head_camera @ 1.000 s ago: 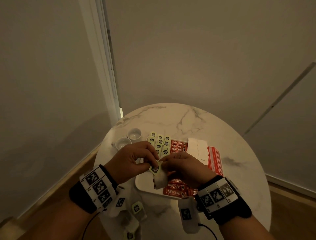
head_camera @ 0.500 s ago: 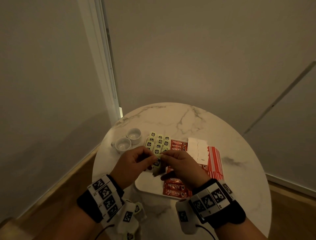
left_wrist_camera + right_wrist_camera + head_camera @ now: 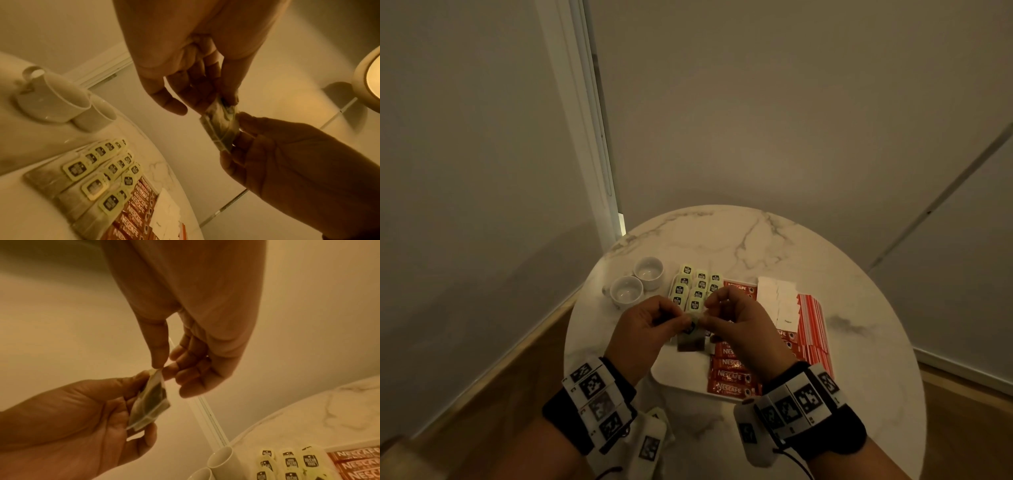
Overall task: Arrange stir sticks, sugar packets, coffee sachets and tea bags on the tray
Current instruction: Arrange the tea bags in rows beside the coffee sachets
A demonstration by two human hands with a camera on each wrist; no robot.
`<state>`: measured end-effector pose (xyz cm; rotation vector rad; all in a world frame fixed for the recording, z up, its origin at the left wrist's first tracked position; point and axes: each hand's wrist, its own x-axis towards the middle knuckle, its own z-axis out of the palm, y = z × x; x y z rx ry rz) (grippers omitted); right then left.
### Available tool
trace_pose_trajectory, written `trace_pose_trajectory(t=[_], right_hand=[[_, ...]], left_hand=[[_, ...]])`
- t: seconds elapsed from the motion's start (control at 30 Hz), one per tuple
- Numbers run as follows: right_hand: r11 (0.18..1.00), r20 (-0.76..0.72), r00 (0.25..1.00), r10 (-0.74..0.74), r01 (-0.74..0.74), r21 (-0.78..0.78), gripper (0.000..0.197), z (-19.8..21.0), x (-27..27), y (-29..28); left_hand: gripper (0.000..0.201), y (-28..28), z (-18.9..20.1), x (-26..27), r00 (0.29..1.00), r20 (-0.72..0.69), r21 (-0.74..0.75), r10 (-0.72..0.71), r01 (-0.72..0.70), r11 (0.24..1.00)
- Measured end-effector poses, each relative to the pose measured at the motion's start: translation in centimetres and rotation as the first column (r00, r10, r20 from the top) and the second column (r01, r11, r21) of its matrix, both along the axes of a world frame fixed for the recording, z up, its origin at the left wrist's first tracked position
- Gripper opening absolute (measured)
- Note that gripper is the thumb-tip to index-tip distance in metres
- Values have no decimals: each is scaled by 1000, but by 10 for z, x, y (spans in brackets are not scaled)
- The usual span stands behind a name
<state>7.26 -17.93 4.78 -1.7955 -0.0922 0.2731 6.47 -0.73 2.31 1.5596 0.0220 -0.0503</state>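
Higher than before, translucent square tea bag (image 3: 691, 337) between both hands' fingers (image 3: 681, 320).

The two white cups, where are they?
In the head view the two white cups stand side by side on the marble table, off the tray, just left of the rows of tea bags.

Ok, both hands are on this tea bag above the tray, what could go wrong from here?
1. Both hands, left hand and right hand, pinch the same tea bag; pulling apart could tear it.
2. It hangs above the tray; a slip could drop it crooked onto the coffee sachets.
3. Lowering it may nudge the tea bag rows.
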Motion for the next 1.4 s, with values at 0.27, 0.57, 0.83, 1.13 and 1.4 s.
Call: trace_pose_trajectory(t=[0.27,0.57,0.83,1.13,1.4], right_hand=[[997,121,993,4,5,-81,5,1,2,5],[925,213,975,65,21,-379,8,1,11,2],[901,126,975,184,-116,-418,11,5,23,2],[853,-56,989,133,-143,-502,18,-64,41,27],[812,-214,977,-13,-115,-573,19,-135,56,54]], left_hand=[[5,-3,0,3,998,-17,-102,64,-65,993],[14,-4,-3,5,999,14,-22,-34,34,999],[15,-5,-12,8,999,-17,-1,-47,47,999],[37,6,-64,9,885,-456,-4,-93,102,995],[44,17,-105,7,767,-641,17,34,-30,999]])
